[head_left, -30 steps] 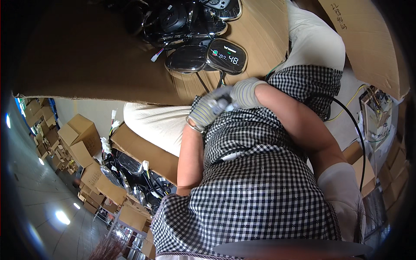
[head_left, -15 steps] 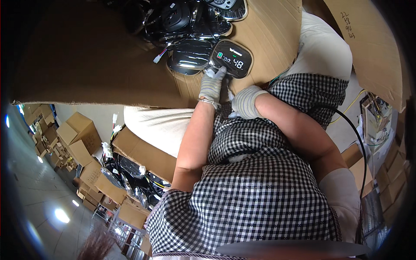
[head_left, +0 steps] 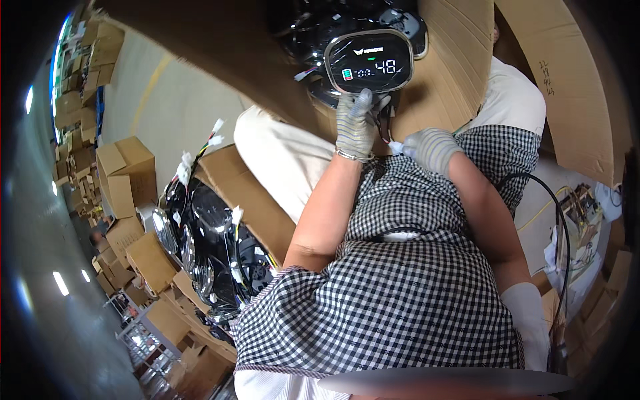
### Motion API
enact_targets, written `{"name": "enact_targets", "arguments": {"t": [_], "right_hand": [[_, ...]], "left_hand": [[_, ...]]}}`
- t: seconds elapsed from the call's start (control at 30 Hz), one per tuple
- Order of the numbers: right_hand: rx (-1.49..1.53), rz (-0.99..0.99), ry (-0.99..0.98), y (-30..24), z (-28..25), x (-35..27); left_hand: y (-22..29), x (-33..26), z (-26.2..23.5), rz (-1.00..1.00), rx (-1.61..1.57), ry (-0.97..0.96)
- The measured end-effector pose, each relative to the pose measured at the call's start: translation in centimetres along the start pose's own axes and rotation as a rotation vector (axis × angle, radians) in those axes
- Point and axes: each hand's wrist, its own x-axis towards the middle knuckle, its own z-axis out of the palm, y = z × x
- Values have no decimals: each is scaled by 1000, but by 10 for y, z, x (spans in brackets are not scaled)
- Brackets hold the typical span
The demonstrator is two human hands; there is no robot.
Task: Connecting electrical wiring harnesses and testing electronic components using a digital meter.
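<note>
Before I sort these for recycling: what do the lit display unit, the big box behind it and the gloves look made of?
Display unit: glossy black plastic, probably; it mirrors light.
Box: brown corrugated cardboard, matte.
Gloves on the left hand and right hand: knitted grey fabric, ribbed texture showing.

A rounded black display screen (head_left: 369,65) glows at the top centre with white, green and red marks, set in an open brown cardboard box (head_left: 460,60). 1 more cardboard box (head_left: 233,190) lies lower left, and many brown boxes (head_left: 123,173) stack along the left.
</note>
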Motion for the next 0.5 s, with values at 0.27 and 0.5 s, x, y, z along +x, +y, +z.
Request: {"name": "enact_targets", "arguments": {"t": [0.27, 0.5], "right_hand": [[-10, -64, 294, 7, 18, -8], [-86, 5, 310, 5, 24, -9]], "left_hand": [[7, -5, -8, 79, -43, -37], [10, -6, -4, 144, -71, -76]]}}
